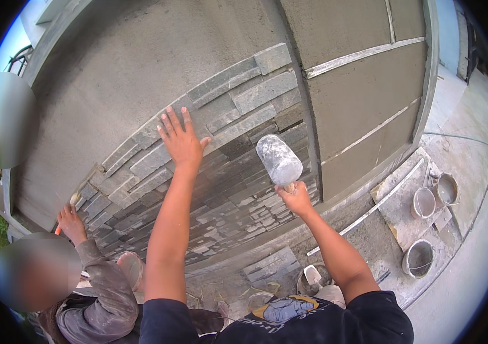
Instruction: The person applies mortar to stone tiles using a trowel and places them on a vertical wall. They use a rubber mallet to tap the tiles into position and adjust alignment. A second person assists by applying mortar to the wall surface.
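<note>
My left hand (182,143) lies flat with spread fingers against the upper rows of grey stone cladding (264,92) on the wall. In my right hand (296,199) is the wooden handle of a mallet (279,159), its thick head smeared whitish. The mallet head is raised in front of the cladding, and whether it touches the stone I cannot tell. The upper strips look dry and pale grey, while those lower down are darker with light smears. Bare grey render (141,63) covers the wall above them.
To my left, a co-worker's hand (72,225) holds a brush (75,198) at the cladding's edge. Buckets (418,259) stand on the ground at right, beside a long straightedge (370,211). Loose stone panels (271,265) and a trowel (313,275) are below the wall.
</note>
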Demonstrator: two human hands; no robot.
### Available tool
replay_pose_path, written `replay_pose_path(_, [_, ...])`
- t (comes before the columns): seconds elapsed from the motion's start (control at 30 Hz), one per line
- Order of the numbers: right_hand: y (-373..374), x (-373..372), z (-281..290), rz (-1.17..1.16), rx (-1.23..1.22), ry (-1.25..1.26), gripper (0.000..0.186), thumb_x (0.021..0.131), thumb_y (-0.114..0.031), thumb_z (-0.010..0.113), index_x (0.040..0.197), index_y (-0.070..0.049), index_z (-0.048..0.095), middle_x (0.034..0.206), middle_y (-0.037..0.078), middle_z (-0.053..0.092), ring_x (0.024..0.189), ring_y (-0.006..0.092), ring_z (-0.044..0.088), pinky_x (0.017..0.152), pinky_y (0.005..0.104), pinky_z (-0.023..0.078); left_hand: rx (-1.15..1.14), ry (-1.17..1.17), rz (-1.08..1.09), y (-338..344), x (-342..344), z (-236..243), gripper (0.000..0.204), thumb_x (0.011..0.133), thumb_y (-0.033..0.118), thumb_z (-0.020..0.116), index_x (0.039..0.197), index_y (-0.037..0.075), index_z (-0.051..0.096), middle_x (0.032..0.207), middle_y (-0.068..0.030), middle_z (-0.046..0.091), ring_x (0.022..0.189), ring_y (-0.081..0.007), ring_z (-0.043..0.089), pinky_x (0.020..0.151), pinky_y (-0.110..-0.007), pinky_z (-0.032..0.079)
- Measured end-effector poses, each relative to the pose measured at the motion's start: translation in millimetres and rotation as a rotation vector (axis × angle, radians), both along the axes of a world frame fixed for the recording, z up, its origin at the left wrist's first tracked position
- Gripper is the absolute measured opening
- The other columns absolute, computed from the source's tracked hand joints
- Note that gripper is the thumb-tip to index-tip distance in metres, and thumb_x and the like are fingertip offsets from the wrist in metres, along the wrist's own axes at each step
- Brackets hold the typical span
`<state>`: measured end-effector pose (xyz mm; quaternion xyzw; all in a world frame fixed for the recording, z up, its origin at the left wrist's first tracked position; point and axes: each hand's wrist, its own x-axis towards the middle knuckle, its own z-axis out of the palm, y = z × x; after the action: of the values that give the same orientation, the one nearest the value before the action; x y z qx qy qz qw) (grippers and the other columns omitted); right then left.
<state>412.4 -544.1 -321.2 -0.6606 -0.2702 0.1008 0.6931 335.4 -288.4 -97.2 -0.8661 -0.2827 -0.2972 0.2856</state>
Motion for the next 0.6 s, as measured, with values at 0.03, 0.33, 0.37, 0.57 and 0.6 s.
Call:
replay_pose_path(0.03, [10,4,11,-0.009,0.024,-0.017,0.024,0.088,-0.025,0.075,0.084,-0.002,0.068,0.070,0.002,0.064,0.063,0.0121,0.059,0.061,0.0353,0.047,0.001,0.014,0.020,5,-2,-2,0.121,0.073,0.058,0.082,0.162,0.009,0.017,0.167,-0.0270,0.006,0.154,-0.0456,0.009,0.122,-0.061,0.013])
replay_pose_path(0.33, [103,87,46,-0.090,-0.079,0.114,0.024,0.087,-0.023,0.073,0.089,0.000,0.067,0.069,0.006,0.065,0.062,0.0136,0.062,0.060,0.0304,0.049,0.057,-0.076,-0.101,14,-9,-11,0.123,0.062,0.051,0.089,0.159,0.007,0.028,0.166,-0.0285,0.013,0.154,-0.0450,0.012,0.121,-0.062,0.016])
replay_pose_path(0.37, [91,90,58,-0.083,0.004,0.011,0.027,0.085,-0.026,0.072,0.077,-0.001,0.067,0.064,0.006,0.064,0.056,0.0152,0.061,0.054,0.0326,0.048,0.040,-0.077,-0.100,13,-6,-12,0.122,0.062,0.051,0.089,0.159,0.007,0.028,0.166,-0.0285,0.012,0.154,-0.0449,0.011,0.121,-0.062,0.016])
replay_pose_path(0.57, [101,103,39,-0.170,0.013,-0.053,0.028,0.087,-0.023,0.072,0.070,-0.002,0.066,0.060,0.005,0.061,0.048,0.0161,0.056,0.044,0.0348,0.043,-0.013,-0.076,-0.124,7,1,-12,0.119,0.067,0.050,0.087,0.160,0.007,0.025,0.167,-0.0280,0.007,0.155,-0.0446,0.008,0.122,-0.062,0.014])
replay_pose_path(0.6, [100,102,40,-0.167,0.078,-0.068,0.029,0.088,-0.023,0.072,0.070,-0.002,0.066,0.060,0.005,0.061,0.047,0.0162,0.056,0.044,0.0346,0.043,-0.018,-0.061,-0.105,5,1,-11,0.120,0.069,0.052,0.085,0.161,0.007,0.022,0.167,-0.0276,0.005,0.155,-0.0448,0.007,0.122,-0.061,0.014])
